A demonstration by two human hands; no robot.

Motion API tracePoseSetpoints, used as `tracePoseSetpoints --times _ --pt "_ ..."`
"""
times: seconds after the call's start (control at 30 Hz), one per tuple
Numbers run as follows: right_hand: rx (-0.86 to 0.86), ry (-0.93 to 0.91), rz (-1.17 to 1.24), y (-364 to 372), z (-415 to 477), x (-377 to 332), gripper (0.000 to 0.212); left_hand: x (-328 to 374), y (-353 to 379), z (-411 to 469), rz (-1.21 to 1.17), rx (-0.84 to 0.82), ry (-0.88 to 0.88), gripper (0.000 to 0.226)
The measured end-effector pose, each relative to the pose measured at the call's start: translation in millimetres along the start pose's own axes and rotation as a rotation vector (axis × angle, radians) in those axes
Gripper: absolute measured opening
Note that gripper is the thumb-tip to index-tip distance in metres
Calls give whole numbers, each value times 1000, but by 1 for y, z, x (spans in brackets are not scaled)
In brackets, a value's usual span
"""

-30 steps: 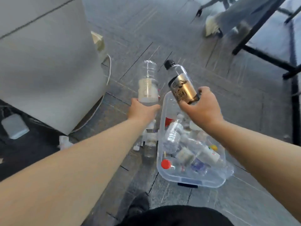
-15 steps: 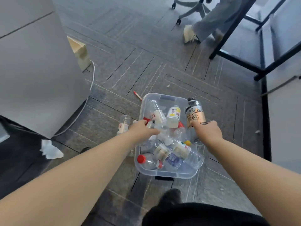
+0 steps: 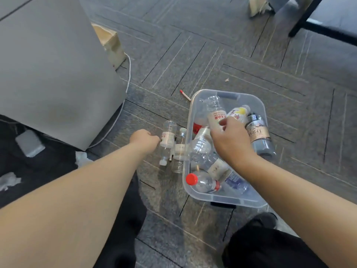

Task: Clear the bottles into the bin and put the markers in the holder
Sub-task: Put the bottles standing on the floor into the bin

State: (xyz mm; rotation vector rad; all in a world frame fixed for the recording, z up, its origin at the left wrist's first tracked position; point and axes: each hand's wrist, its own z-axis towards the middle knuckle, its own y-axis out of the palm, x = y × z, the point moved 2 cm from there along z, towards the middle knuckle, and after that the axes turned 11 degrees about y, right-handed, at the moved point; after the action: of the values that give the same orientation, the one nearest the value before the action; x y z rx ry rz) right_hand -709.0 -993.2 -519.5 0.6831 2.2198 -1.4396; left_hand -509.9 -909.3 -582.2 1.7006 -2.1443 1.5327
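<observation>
A clear plastic bin point(image 3: 226, 93) on the carpet holds several bottles. Among them are a gold-labelled bottle point(image 3: 258, 134) lying at the right side and a red-capped one point(image 3: 202, 182) near the front. My right hand point(image 3: 229, 141) hovers over the bin. Its loosely curled fingertips sit by a red-lettered bottle point(image 3: 216, 113), gripping nothing. My left hand point(image 3: 144, 140) is outside the bin's left wall, closed against a clear bottle point(image 3: 168, 135) on the floor. Another clear bottle point(image 3: 178, 161) lies beside it. A red-tipped marker point(image 3: 185, 95) lies behind the bin. No holder shows.
A grey cabinet point(image 3: 58, 74) stands at the left with a white cable point(image 3: 127, 74) and a cardboard box point(image 3: 110, 43) behind it. Crumpled tissues point(image 3: 83, 158) and a grey adapter point(image 3: 30, 144) lie near it. A black desk leg point(image 3: 309, 16) is at the far right.
My right hand let the gold-labelled bottle go into the bin and shifted left. My left hand dropped its clear bottle in, then moved left out of the bin to a bottle on the floor.
</observation>
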Motion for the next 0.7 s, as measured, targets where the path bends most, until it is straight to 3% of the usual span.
tracePoseSetpoints --times 0.1,0.2,0.33,0.4,0.57,0.7 --pt "-258 -36 -28 73 -15 -29 27 -20 7 21 102 -71 17 47" --pt "-387 149 -47 152 0 -27 26 -32 24 53 125 -110 43 43" --pt "-344 477 -97 213 43 -4 58 -56 52 109 94 -107 26 44" --pt "-290 575 -91 225 62 4 65 -65 67 135 63 -86 0 48" --pt "-120 554 -153 245 86 14 65 -72 115 174 -23 -148 -21 79" --pt "-108 549 -200 253 94 22 71 -91 139 178 -3 -201 -52 76"
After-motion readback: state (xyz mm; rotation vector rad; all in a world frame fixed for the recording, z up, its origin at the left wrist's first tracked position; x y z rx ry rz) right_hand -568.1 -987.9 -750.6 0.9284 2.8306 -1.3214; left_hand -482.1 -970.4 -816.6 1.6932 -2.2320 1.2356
